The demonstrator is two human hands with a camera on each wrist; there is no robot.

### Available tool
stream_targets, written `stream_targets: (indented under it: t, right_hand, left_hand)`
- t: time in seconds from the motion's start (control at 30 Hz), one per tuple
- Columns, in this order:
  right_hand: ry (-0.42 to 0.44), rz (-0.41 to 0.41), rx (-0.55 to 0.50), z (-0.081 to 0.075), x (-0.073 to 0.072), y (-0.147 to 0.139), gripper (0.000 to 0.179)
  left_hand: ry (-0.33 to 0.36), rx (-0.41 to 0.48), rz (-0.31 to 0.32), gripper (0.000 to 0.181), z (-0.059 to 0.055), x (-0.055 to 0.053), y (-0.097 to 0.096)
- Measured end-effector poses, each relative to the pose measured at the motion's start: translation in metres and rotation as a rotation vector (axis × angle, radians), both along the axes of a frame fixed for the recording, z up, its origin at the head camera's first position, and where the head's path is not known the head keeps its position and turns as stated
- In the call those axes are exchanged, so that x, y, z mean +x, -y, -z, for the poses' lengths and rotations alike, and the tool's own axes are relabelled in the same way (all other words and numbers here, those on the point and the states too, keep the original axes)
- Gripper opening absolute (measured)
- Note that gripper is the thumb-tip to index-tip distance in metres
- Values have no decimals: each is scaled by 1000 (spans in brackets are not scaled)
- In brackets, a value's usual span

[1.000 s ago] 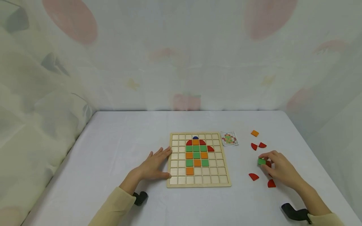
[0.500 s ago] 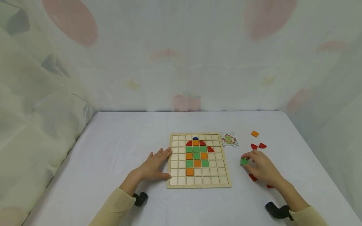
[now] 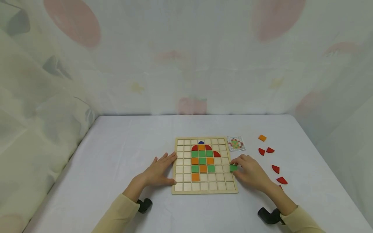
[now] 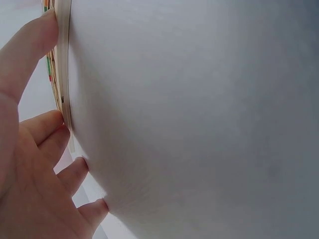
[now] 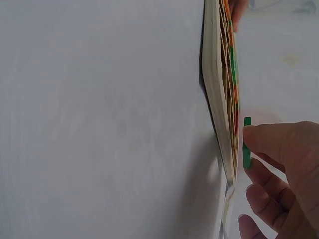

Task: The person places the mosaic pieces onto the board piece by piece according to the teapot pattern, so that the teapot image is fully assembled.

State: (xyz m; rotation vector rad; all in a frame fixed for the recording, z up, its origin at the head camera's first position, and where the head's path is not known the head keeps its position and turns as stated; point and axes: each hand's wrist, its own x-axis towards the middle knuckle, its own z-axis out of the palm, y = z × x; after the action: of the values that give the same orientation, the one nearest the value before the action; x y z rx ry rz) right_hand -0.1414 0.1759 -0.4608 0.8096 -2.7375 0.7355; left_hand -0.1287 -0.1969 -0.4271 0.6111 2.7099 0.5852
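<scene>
A square wooden grid board [image 3: 204, 190] lies mid-table, with green, orange, red and blue tiles set in some of its cells. My left hand [image 3: 158, 171] is spread at the board's left side, thumb and fingertips touching its edge; the left wrist view shows the same contact. At the board's right edge, my right hand [image 3: 251, 172] pinches a green square tile [image 3: 233, 168] between thumb and fingers. In the right wrist view this green tile [image 5: 246, 143] appears edge-on, just above the board's surface.
A small pattern card [image 3: 236, 143] lies by the board's upper right corner. Farther right are an orange square tile [image 3: 262, 138] and several red quarter-circle tiles, among them one red tile [image 3: 275, 169] beyond the right hand. Fabric walls rise behind and beside the table.
My right hand has carried the green tile leftward from among the loose pieces to the board's right edge. Some red pieces near it have shifted. My left hand stays put.
</scene>
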Motion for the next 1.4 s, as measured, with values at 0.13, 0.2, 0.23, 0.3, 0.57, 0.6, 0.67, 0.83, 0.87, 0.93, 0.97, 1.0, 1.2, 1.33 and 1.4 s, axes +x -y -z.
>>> stream_targets:
  t: [0.13,0.2,0.23,0.3,0.57,0.6,0.67,0.83,0.87,0.93,0.97,1.0,1.2,1.33,1.4]
  right_hand:
    - [5,-31,20,0,3,16,28]
    - [14,-52,23,-1,5,24,28]
    - [19,-63,23,-2,6,28,27]
    - [29,-83,18,-3,8,35,26]
    - [43,-143,39,-4,11,60,24]
    - [42,-150,37,-5,11,63,24]
    - [33,-164,32,-5,12,69,24]
    - [23,-195,45,-8,14,81,24]
    - [22,-198,58,-8,15,83,25]
    - [20,-201,79,-7,15,85,25]
    - [19,-200,89,-6,15,86,25]
    - [16,-201,96,-5,15,87,25]
    - [4,-205,98,-3,14,89,25]
    - [3,-202,93,-4,14,89,25]
    - [9,-201,93,-4,13,90,25]
  left_hand:
    - [1,3,-1,91,-1,1,0]
    - [2,7,-2,91,-2,1,0]
    - [2,8,-1,91,-2,1,0]
    - [0,8,0,90,-2,1,0]
    - [-3,3,1,91,-2,1,0]
    - [-3,1,0,91,-2,1,0]
    - [-3,-1,-2,91,-1,1,0]
    - [-2,-3,-7,91,-1,1,0]
    - [-1,-2,-7,91,0,1,0]
    - [0,1,-8,91,0,1,-1]
    - [1,1,-8,91,0,1,-1]
    - [1,3,-8,91,-1,1,-1]
    - [1,6,-4,91,-1,1,0]
    - [-4,3,3,91,-1,0,0]
    - [-3,2,4,91,-1,0,1]
